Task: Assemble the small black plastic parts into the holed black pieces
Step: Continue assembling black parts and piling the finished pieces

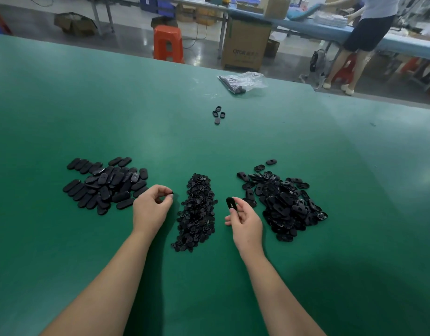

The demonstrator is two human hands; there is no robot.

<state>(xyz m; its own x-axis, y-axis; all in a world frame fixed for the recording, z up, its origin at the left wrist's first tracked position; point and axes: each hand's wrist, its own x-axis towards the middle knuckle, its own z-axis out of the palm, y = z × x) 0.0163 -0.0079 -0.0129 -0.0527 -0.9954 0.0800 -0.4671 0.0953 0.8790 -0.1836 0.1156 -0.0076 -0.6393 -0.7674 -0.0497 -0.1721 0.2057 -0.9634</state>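
From the head view, a green tabletop (233, 146) carries three dark heaps. At about 9 o'clock from the hands lies a pile of smooth oval pieces (105, 184), probably finished ones; between the hands runs a long heap of small black plastic parts (197, 212); at about 3 o'clock sits a pile of holed black pieces (284, 204).

The left hand (152, 207) hovers just beside the small-part heap, its fingers (164, 194) curled narrow and pinching one small part (170, 193) at the tips. The right hand (243, 220) holds one holed piece (231, 204) between thumb and fingers, its long axis running roughly from 12 to 6 o'clock, tilted slightly to 11.

The relation that matters: the held holed piece lies at about 3 o'clock from the left fingers, apart from them across the top of the small-part heap. I judge the next move is to bring the two together, and the left hand, with the lighter load, looks the likelier to travel. Whether the hole faces the left hand cannot be told.

Far off, near 12 o'clock, lie a few loose oval parts (219, 114) and a plastic bag (243, 82).
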